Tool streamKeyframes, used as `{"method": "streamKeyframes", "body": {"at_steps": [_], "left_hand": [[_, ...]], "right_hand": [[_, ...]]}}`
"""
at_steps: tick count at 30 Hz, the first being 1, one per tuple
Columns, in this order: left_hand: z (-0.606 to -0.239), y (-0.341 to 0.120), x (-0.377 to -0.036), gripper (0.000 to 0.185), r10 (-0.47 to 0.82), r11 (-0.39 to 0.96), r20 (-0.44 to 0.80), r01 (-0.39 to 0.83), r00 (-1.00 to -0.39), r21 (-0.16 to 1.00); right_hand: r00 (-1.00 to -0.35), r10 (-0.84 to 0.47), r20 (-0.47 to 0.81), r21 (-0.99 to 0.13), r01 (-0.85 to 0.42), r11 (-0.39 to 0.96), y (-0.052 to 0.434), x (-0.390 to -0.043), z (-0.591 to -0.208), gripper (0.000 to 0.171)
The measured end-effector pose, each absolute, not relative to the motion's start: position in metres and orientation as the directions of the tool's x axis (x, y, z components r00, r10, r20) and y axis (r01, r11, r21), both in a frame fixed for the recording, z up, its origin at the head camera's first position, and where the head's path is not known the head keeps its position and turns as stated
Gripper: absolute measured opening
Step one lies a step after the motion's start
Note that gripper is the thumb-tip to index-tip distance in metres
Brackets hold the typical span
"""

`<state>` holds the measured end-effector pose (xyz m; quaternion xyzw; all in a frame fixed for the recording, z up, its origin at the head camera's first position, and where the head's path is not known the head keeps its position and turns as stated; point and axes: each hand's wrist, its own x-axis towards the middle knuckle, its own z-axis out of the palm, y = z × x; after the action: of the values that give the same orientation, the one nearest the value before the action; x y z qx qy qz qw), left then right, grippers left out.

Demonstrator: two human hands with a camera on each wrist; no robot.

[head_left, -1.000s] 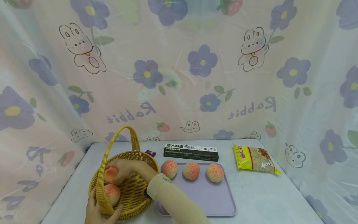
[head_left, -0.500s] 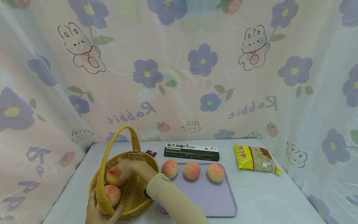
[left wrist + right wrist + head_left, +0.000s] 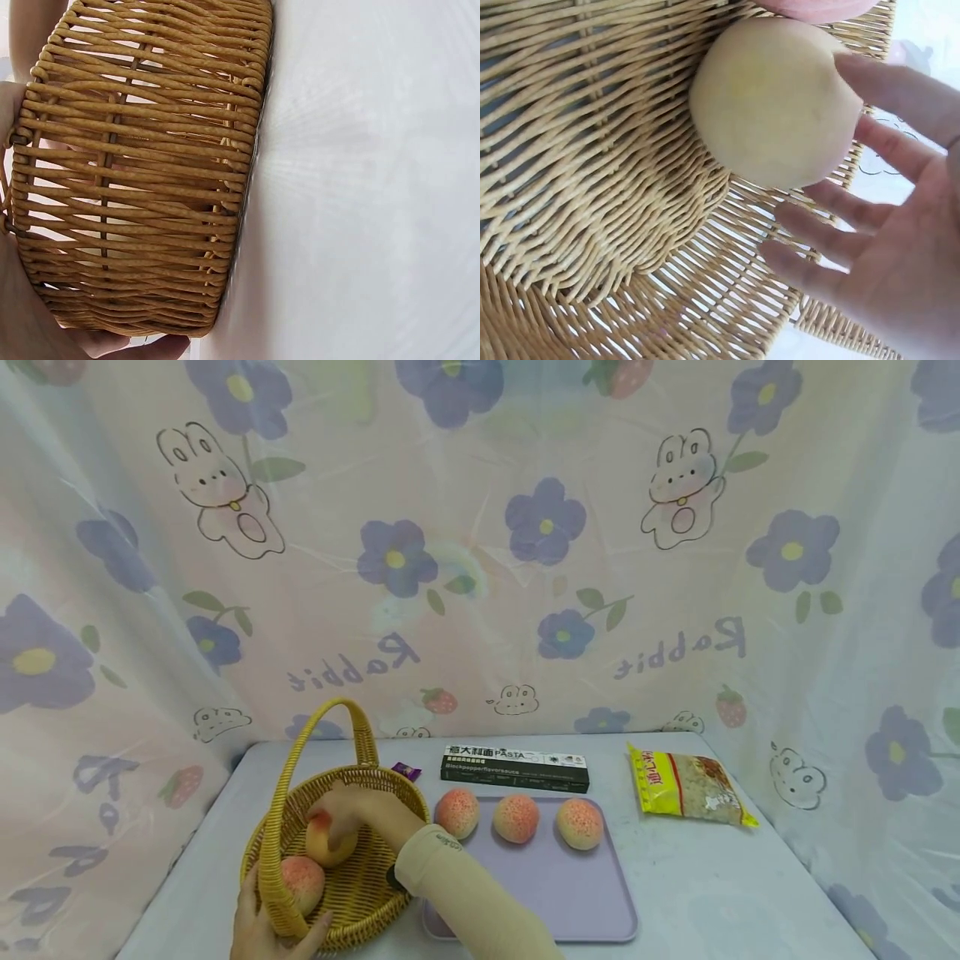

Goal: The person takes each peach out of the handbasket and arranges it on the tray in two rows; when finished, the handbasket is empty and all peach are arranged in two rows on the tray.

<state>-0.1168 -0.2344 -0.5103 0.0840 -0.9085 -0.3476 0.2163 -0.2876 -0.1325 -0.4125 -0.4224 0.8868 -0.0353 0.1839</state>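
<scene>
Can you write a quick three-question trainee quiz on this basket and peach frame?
1. True or false: three peaches sit on the purple tray.
2. How many peaches lie in the wicker basket?
3. What does the left hand grip: A) the pasta box, B) the basket, C) the yellow bag?

Key: 1 true. 2 two: the one at the right hand and the near one. 3 B.

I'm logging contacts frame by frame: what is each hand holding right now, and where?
The left hand holds the basket at its near rim. The right hand has straight fingers touching a peach, not gripping it.
</scene>
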Motion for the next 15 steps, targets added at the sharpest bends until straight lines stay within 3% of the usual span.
{"method": "streamKeyframes", "body": {"at_steps": [6, 15], "left_hand": [[-0.5103, -0.2347, -0.1167, 0.086, -0.305, 0.748, 0.329, -0.01, -0.894, 0.664], [-0.51, -0.2356, -0.1173, 0.089, -0.288, 0.758, 0.331, -0.003, -0.899, 0.652]], "right_hand": [[-0.515, -0.797, -0.314, -0.283, -0.751, 0.597, -0.1305, -0.2889, -0.4152, 0.063], [-0.522, -0.761, -0.385, -0.279, -0.721, 0.635, -0.1305, -0.2875, -0.4152, 0.061]]}}
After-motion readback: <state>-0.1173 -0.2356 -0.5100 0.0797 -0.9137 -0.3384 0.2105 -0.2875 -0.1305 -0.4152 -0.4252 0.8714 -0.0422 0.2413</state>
